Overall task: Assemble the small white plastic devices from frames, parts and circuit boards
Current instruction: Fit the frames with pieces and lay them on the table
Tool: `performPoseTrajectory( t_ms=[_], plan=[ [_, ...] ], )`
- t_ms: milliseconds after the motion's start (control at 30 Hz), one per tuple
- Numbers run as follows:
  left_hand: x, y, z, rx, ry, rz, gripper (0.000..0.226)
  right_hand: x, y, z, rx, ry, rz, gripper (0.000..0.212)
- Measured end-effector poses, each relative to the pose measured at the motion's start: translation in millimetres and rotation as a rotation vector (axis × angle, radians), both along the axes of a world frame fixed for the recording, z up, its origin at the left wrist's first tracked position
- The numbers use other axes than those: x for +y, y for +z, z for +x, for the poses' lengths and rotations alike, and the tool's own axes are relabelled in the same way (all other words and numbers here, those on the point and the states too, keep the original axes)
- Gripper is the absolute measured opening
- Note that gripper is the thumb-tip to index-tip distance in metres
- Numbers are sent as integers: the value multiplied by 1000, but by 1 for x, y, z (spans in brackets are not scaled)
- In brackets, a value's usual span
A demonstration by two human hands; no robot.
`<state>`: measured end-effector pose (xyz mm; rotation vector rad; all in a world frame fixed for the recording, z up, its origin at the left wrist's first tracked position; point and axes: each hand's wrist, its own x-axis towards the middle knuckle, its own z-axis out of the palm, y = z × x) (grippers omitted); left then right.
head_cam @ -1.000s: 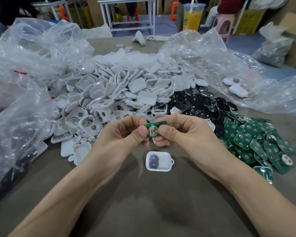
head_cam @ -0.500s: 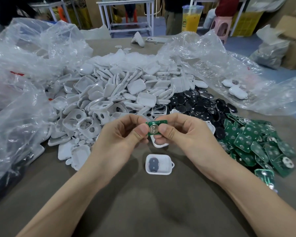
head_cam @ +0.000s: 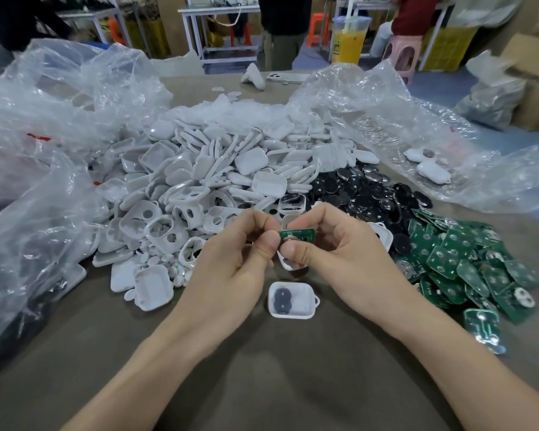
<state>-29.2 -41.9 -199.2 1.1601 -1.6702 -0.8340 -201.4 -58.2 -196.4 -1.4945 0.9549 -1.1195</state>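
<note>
My left hand [head_cam: 234, 262] and my right hand [head_cam: 339, 259] meet above the table and together pinch a small green circuit board [head_cam: 299, 235] with a round metal contact. A white plastic piece [head_cam: 285, 262] shows just under the board, behind my right thumb. Below my hands a white shell [head_cam: 293, 299] lies open side up on the table with a dark pad inside. A big heap of white frames and shells [head_cam: 199, 181] lies behind my hands. Black round parts [head_cam: 364, 194] and green boards [head_cam: 467, 259] lie to the right.
Crumpled clear plastic bags lie at the left [head_cam: 28, 181] and back right [head_cam: 433, 135]. Two assembled white devices [head_cam: 430, 169] rest on the right bag. A phone [head_cam: 283, 76] and a yellow drink cup [head_cam: 349, 42] stand at the table's far edge. People stand beyond.
The board has tilted from facing me to nearly edge-on, and a white piece now shows beneath it. My hands stay in the same place; my head has dipped slightly.
</note>
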Motion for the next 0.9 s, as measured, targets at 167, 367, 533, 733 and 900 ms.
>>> performPoseTrajectory(
  t_ms=[167,367,533,733,900],
  plan=[
    [-6,-2,3,110,-59,101,10,0,-3,2,68,29,-4,17],
    [-8,-2,4,201,-97,169,11,-1,-1,2,28,65,-1,19],
    [-10,-1,4,250,-120,197,18,-3,-1,4,-1,60,19,22],
    [-12,-2,5,254,-106,215,18,-5,-3,5,14,41,27,18],
    [-7,-5,-3,-40,41,32,18,-4,-3,-5,136,-114,-61,21]
  ],
)
